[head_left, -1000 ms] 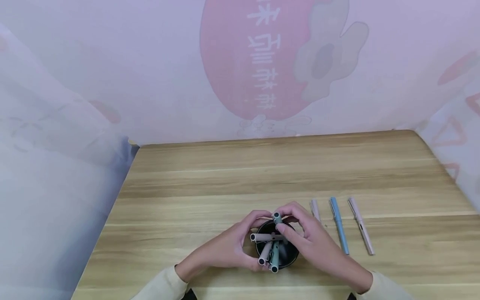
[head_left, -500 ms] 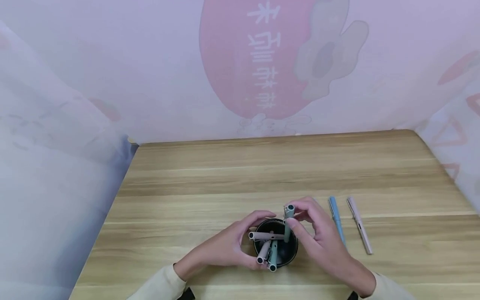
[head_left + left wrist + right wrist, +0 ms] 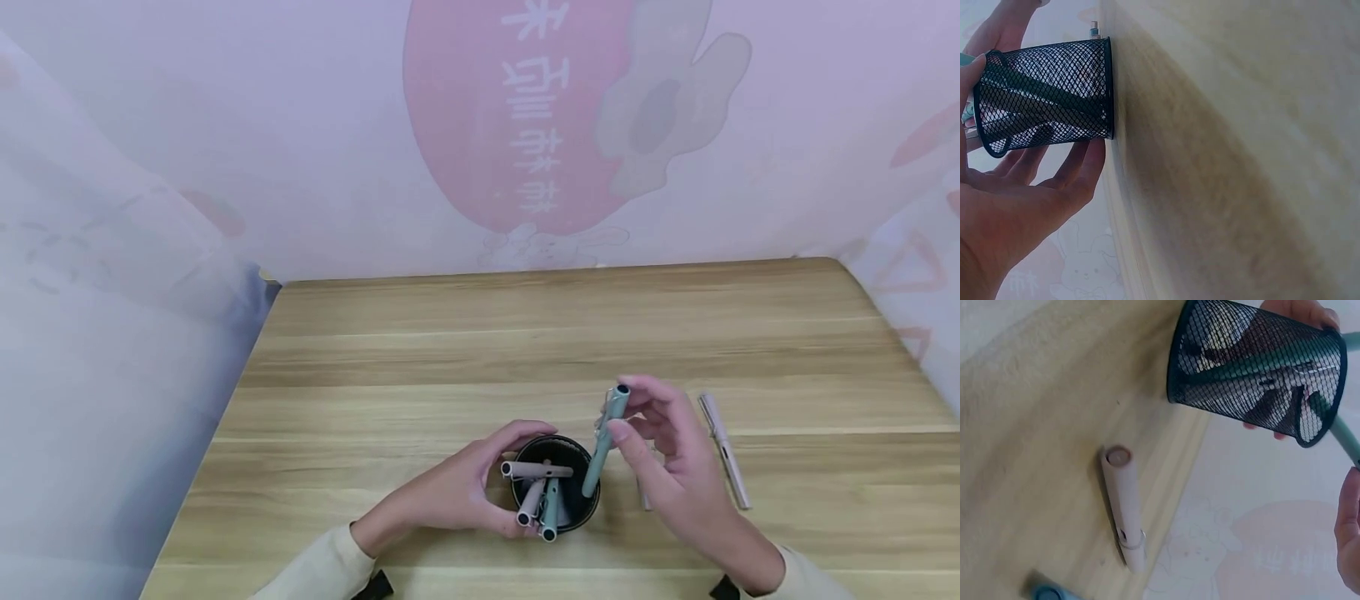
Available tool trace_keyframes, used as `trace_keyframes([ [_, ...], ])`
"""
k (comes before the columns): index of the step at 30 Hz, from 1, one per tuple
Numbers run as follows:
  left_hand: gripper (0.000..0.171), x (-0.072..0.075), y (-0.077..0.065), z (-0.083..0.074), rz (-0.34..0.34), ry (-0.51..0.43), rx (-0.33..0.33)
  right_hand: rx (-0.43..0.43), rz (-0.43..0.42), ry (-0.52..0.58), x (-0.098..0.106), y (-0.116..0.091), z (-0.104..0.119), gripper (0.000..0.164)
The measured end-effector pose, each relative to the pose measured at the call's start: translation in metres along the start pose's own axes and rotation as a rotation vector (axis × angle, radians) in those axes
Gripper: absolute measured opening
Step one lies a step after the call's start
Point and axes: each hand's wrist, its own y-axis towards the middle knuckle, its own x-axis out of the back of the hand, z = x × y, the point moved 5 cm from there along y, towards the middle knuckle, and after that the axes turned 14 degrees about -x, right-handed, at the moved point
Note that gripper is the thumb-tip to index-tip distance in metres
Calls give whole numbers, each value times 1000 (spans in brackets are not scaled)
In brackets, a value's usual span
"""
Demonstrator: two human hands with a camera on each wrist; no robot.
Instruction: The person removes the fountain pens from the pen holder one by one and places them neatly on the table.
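In the head view, my left hand (image 3: 461,492) is curved around a round black wire-mesh cup (image 3: 551,450), thumb on the near side, fingers on the far side. My right hand (image 3: 671,458) pinches a slim sage-green pen (image 3: 606,437) between thumb and fingertips; the pen is tilted, its lower end at the right side of the cup. Two pale pink pens (image 3: 534,471) and another green pen (image 3: 551,510) lean in the cup. Farther right, a pale pink pen with a metal clip (image 3: 725,454) lies on the wooden table (image 3: 450,358).

In the left wrist view, the cup stands upright on the table, and my left fingers support its wall.

In the right wrist view, the pinched pen's lower end seems just inside the mouth. A lone pale pink pen (image 3: 1125,506) and the end of a blue pen (image 3: 1047,592) rest on the table. To work well, I should hold the cup steady with light pressure, and move the pen along its own length, so it does not catch the rim or push its neighbours.
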Motion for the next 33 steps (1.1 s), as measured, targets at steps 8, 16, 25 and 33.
trace_keyframes([
  [8,96,-1,0,-2,-18,-3,10,33,3,77,12,3,11,44],
  [16,95,-2,-2,-2,-17,18,31,7,-21,77,31,4,5,48],
  [25,93,-1,-2,-2,-23,22,47,-186,-90,9,58,1,0,50],
  [33,93,-1,-3,-1,-22,27,44,-305,-78,-205,77,0,-2,49],
])
